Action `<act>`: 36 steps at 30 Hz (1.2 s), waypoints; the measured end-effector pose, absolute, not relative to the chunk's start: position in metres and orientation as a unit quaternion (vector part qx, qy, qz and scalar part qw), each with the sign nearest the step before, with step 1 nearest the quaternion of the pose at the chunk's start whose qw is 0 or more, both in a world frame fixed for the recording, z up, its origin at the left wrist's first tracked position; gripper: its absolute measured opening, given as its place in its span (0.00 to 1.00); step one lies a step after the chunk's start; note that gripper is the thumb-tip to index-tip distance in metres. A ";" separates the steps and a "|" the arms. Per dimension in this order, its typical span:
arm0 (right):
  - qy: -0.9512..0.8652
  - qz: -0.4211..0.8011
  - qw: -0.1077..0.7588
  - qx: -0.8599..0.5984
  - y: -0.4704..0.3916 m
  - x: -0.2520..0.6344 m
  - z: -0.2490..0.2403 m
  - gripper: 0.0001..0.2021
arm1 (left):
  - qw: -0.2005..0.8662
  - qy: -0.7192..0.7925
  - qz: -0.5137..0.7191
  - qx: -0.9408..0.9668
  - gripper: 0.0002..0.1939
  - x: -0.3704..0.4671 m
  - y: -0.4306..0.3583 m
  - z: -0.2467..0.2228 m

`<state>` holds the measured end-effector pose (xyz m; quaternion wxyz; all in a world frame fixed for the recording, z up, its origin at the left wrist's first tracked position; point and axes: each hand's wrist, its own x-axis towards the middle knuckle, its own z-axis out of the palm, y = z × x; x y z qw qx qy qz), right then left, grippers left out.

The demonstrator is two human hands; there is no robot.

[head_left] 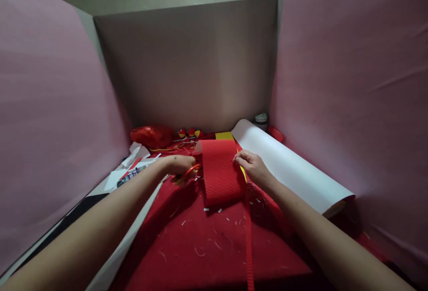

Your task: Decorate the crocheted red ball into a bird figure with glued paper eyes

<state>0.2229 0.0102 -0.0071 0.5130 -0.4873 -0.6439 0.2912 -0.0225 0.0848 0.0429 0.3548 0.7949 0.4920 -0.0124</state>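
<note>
A ribbed sheet of red corrugated paper (222,173) curves over the middle of the work surface. My right hand (251,164) pinches its right edge between thumb and fingers. At its left side, my left hand (182,165) is closed around scissors with orange handles (189,174); the blades are hard to make out. Below the sheet's right corner, a narrow red corrugated strip (248,242) runs down toward me. A bit of yellow paper (224,136) shows behind the sheet.
Red cloth (200,251) with scattered scraps and threads covers the surface. A large white paper roll (287,166) lies at the right, a lidded container (261,120) behind it. A red plastic bag (152,136) sits back left, near white paper scraps (135,155). Pink panels (354,81) stand at both sides.
</note>
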 end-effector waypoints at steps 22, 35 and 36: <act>-0.543 0.358 0.545 -0.530 0.013 0.234 -0.009 0.08 | 0.472 0.474 0.315 0.673 0.13 0.010 0.028 0.030; -0.510 0.437 0.608 -0.424 0.000 0.195 0.017 0.10 | 0.591 0.362 0.422 0.585 0.23 0.054 -0.005 0.021; -0.505 0.437 0.615 -0.419 0.002 0.192 0.016 0.10 | 0.592 0.363 0.426 0.580 0.22 0.053 -0.005 0.021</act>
